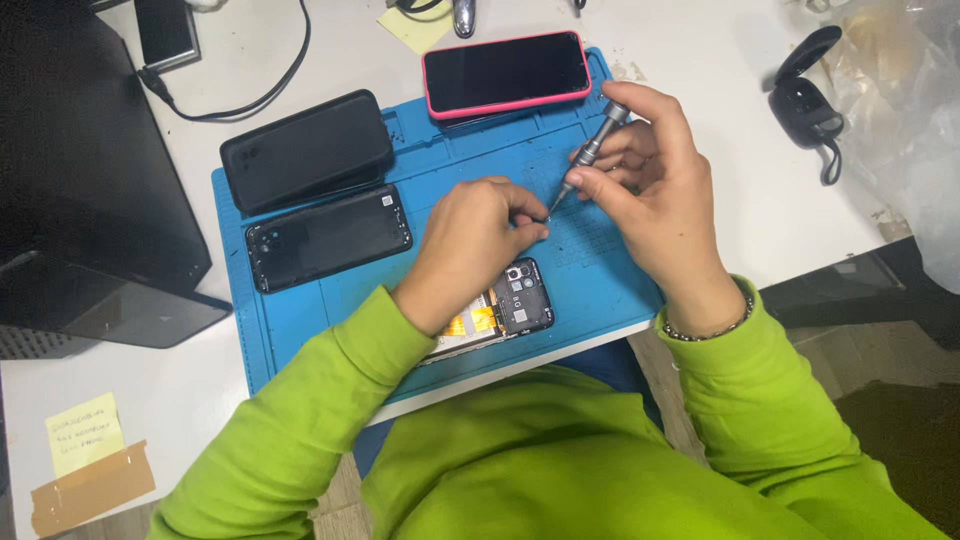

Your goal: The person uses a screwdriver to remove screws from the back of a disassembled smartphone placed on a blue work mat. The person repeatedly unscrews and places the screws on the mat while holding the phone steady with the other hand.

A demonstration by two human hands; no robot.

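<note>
The right hand (pixel 655 190) grasps a slim screwdriver (pixel 590 158) whose tip meets the pinched fingers of the left hand (pixel 470 245) above the opened phone (pixel 505 310) (near edge of the blue mat (pixel 600 280)), where a tiny screw could slip away.

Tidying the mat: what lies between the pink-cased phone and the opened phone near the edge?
In the head view, the left hand and bare blue mat lie between them.

Both hands close together, left hand (pixel 470 245) pinching (fingertips curled), right hand (pixel 650 190) fisted, wrist raised
</note>
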